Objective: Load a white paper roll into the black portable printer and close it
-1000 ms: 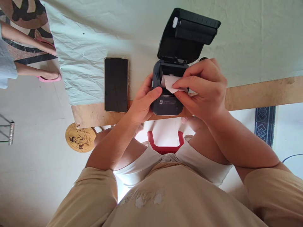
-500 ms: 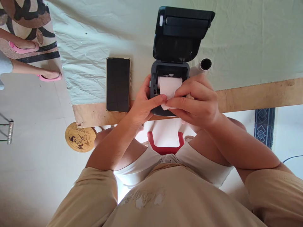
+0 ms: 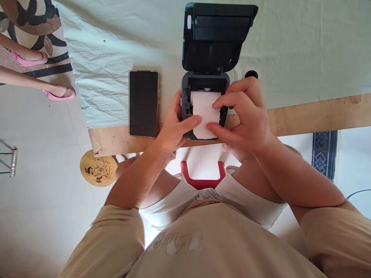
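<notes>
Change over the last second: the paper strip (image 3: 204, 116) was a skewed, folded tab in the right hand (image 3: 246, 116). It's now drawn out flat and square, running from the roll bay down over the front lip of the printer (image 3: 205, 79). The printer body has also been turned straight, so the open lid (image 3: 216, 38) faces dead on instead of leaning right. Read for the work in hand: the paper is seated and aligned, and the lid is still up.

Left hand (image 3: 174, 129): fingers curled round the printer's left side, thumb (image 3: 193, 121) flat on the strip's left edge. It's a firm hold, not a spread one.

Right hand: forefinger (image 3: 223, 102) and thumb (image 3: 217, 129) closed narrow on the strip's right edge, other fingers loosely bent above.

The strip lies between the two thumbs and touches both. Its free end sits just below the thumb tips, at the table edge (image 3: 319, 114). The roll bay is just beyond the fingertips, and the lid is well beyond them.

Spare roll core (image 3: 251, 73): only its dark end peeks out just behind the right knuckles; it showed more half a second ago.

Phone (image 3: 143, 103): on the cloth (image 3: 116, 46), near the left hand's outer side, not touched.
</notes>
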{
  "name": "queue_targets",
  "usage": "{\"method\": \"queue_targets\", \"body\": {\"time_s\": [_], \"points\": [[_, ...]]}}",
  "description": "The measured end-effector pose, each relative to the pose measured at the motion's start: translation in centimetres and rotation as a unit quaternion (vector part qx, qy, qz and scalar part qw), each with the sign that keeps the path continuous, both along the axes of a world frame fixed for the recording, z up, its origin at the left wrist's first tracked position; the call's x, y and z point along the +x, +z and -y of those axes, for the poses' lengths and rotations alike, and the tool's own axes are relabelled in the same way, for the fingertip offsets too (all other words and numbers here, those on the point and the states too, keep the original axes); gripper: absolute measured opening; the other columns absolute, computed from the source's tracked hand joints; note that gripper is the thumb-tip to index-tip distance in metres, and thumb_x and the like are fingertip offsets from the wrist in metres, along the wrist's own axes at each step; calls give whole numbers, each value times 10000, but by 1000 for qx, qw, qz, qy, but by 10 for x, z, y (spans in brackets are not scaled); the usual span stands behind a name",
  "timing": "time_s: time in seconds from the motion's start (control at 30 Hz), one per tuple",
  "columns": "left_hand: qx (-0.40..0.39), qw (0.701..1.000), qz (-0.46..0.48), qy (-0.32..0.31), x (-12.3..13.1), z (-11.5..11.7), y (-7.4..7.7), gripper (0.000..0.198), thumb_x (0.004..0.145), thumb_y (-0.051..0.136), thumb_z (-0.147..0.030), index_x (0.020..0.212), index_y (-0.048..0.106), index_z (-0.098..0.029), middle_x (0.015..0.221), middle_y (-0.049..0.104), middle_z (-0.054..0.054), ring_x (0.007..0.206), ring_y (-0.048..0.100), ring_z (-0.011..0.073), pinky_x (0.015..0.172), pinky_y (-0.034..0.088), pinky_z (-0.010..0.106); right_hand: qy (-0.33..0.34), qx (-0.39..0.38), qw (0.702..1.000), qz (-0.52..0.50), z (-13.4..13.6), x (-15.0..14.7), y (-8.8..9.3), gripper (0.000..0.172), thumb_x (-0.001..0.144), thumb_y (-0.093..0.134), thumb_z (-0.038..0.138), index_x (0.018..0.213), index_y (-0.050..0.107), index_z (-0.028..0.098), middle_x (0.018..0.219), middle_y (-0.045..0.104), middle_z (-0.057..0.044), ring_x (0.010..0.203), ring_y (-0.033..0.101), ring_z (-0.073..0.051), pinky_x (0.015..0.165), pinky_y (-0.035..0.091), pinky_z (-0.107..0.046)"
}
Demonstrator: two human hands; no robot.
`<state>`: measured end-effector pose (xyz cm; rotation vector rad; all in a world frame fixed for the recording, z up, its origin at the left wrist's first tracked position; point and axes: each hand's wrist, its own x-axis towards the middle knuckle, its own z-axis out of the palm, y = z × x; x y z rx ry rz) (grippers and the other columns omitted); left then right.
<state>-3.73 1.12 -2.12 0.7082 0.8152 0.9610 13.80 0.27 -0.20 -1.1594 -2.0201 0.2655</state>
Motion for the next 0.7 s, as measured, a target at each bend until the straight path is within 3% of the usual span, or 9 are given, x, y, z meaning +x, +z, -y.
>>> {"method": "queue_targets", "body": {"time_s": [0.1,0.2,0.3,0.37,0.43,0.53,0.6,0.7], "points": [[-3,1000,-20,2,0,0,0,427,642,782,-287,1018,579,-280,913,649,-29,774,658,130,638,533,232,3,5,999,-44,-1,2,-3,307,734,668,354,995,524,281,924,503,-61,855,549,-213,641,504,-381],[5,999,-29,-21,0,0,0,640,601,800,-282,1171,513,-325,1019,648,-13,883,658,170,696,542,254,-35,-7,989,-147,-5,7,-4,430,726,630,434,1112,488,308,1120,485,-65,928,573,-219,534,471,-321],[34,997,-24,-65,-1,-1,0,877,582,805,-252,1332,365,-372,1132,625,0,948,642,177,740,539,257,-76,-28,977,-195,-10,14,-1,485,828,541,408,1287,385,389,1379,384,-17,1220,503,-245,550,480,-288],[53,994,-26,-88,-1,-1,-1,923,606,790,-234,1380,308,-378,1128,622,5,894,642,154,725,528,244,-69,-20,974,-215,-14,17,1,510,857,543,351,1321,352,441,1422,359,36,1346,409,-231,572,484,-263],[67,993,-33,-96,-2,-1,-4,917,630,775,-226,1395,294,-378,1138,615,7,851,640,134,715,521,235,-53,0,967,-248,-18,18,1,526,839,599,326,1301,392,467,1404,395,64,1293,478,-214,553,465,-248],[100,990,-25,-96,-4,-3,-12,946,588,797,-203,1382,317,-384,1199,591,-2,888,642,133,706,526,218,-43,52,961,-269,-22,17,-3,350,822,639,375,1166,574,388,1141,598,29,989,620,-167,513,433,-244],[100,991,-23,-90,-4,-4,-17,961,588,795,-202,1391,300,-384,1235,579,2,944,640,147,703,530,214,-31,81,967,-239,-22,16,-6,254,805,650,404,1039,642,304,963,638,4,815,604,-134,500,433,-238],[84,994,-14,-73,-4,-4,-21,972,591,796,-217,1400,280,-367,1276,564,18,956,639,149,752,544,238,-29,51,984,-169,-18,15,-7,191,796,651,365,952,636,257,978,635,-11,757,579,-118,523,477,-247]]}}
